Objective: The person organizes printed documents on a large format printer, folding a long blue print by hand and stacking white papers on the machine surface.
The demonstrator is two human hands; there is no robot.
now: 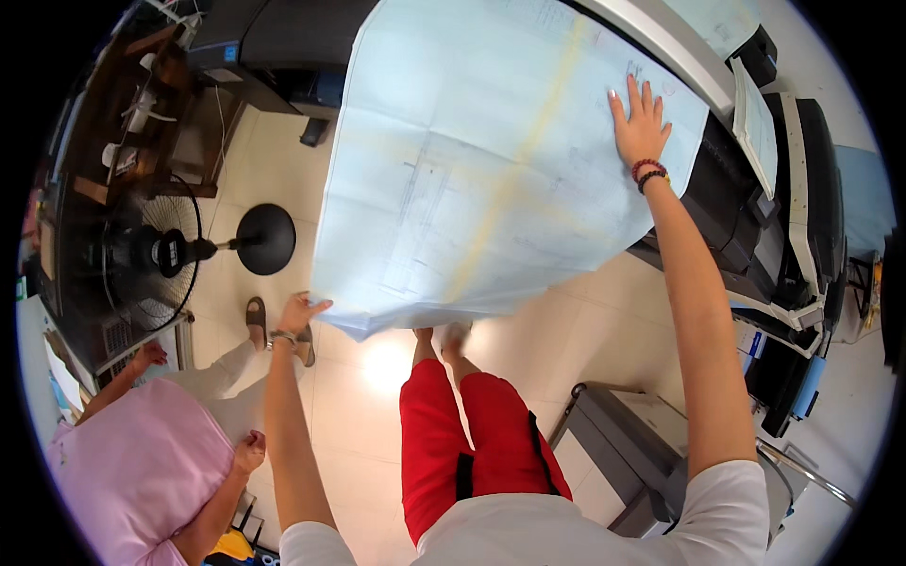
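A large pale blue drawing sheet [406,179] with thin line drawings, a yellow streak and fold creases spreads out in front of me. Its far side lies against a big dark machine, and its near edge hangs free over the floor, slightly rippled. My left hand [297,313] pinches the sheet's near left corner between thumb and fingers. On the upper right part of the sheet, my right hand [642,130] lies flat with fingers spread, dark red and black beads round the wrist.
A black standing fan [170,253] is at the left, its round base [266,239] on the tiled floor. A person in a pink shirt [151,472] sits at lower left. Office machines [755,217] line the right side, and a grey machine [613,453] stands near my right leg.
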